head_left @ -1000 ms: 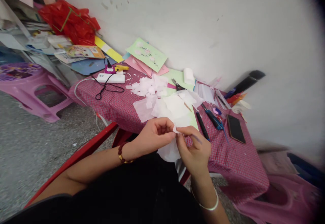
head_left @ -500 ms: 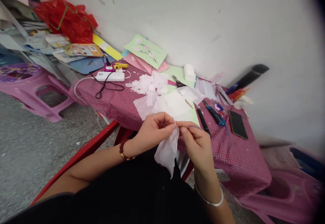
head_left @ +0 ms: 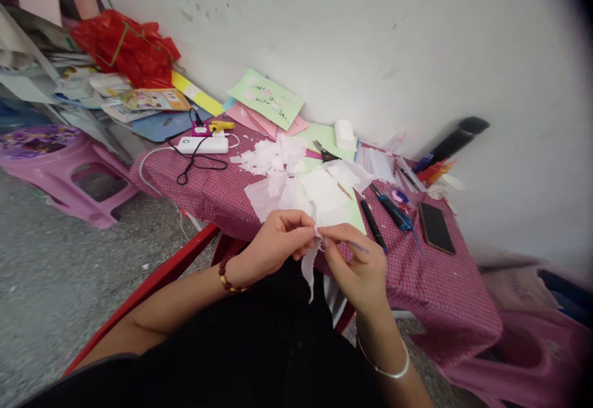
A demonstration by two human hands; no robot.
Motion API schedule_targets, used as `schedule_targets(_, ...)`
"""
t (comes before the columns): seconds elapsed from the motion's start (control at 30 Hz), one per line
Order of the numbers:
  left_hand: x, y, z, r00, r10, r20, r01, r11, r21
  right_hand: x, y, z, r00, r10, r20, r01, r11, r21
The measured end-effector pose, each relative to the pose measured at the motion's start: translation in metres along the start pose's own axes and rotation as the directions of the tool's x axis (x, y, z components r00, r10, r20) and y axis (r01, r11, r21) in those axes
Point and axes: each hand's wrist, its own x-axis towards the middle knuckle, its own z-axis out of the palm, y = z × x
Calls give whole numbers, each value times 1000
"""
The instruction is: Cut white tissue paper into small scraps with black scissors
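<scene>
Between my hands hangs a thin, crinkled piece of white tissue paper [head_left: 309,270], its narrow end pointing down over my lap. My left hand [head_left: 283,238] pinches it at the top between thumb and index finger. From the other side my right hand [head_left: 356,260] pinches the same spot, fingertips almost touching the left ones. Just beyond lie larger white sheets [head_left: 327,195] and a heap of torn white paper scraps [head_left: 266,156]. A thin brown pointed stick [head_left: 345,191] rests on the sheets.
Scissors [head_left: 325,151] and a white roll [head_left: 344,134] lie behind the paper. To the right are a black pen [head_left: 372,224], a blue-handled tool [head_left: 393,210] and a phone [head_left: 437,228]. A power bank [head_left: 202,144] with cables sits left on the checked tablecloth [head_left: 204,189].
The hanging tissue paper has turned or gathered, showing narrower and shorter than before. Both hands stay pinched together, with small finger shifts. The view has tilted slightly.
</scene>
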Motion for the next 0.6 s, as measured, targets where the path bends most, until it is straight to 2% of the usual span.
schedule_targets(0.17, -2, 2, 0, 1000, 6, 16, -6, 1000, 25, 2, 3, -1, 999, 45, 8, -45, 988, 149)
schedule_targets(0.3, -2, 5, 2, 998, -59, 11, 60, 998, -27, 4, 6, -3, 999, 35, 33, -42, 969, 243)
schedule_targets(0.43, 0, 3, 2, 992, -125, 26, 127, 989, -79, 4, 9, -6, 997, 14, 82, -34, 967, 254)
schedule_targets(0.6, -2, 1, 2, 995, -72, 71, 73, 997, -10, 3, 13, -9, 992, 18, 121, -57, 944, 325)
